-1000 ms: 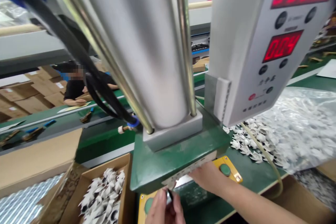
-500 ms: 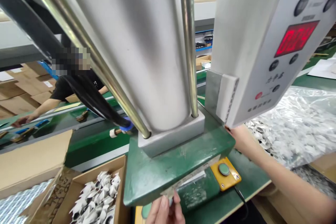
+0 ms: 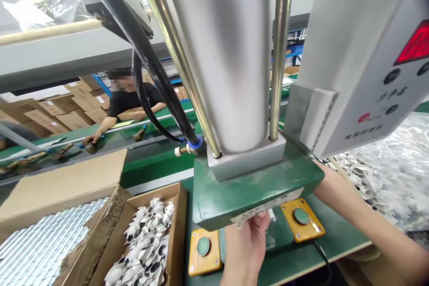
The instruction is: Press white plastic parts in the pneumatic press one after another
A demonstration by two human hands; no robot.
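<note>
My left hand (image 3: 246, 241) reaches in under the front edge of the green head of a press (image 3: 258, 187). Its visible fingers are curled; the fingertips and whatever they hold are hidden under the head. My right forearm (image 3: 348, 205) comes in from the right, and the right hand is out of sight behind the press head. Above the head rises a silver cylinder (image 3: 231, 67) between brass-coloured rods. Two yellow button boxes with green buttons, the left one (image 3: 205, 262) and the right one (image 3: 310, 231), flank my left hand.
A carton (image 3: 177, 232) of small white curved parts (image 3: 147, 246) stands left of the press, beside a carton of silvery ribbed pieces (image 3: 50, 237). More white parts lie in clear plastic (image 3: 395, 178) at the right. A control box (image 3: 368, 98) overhangs. Beyond a conveyor sits a co-worker (image 3: 134, 103).
My left hand has moved forward and further under the press head; its pinched fingertips showed before. The view has swung left and back. My right arm remains reached behind the head.
</note>
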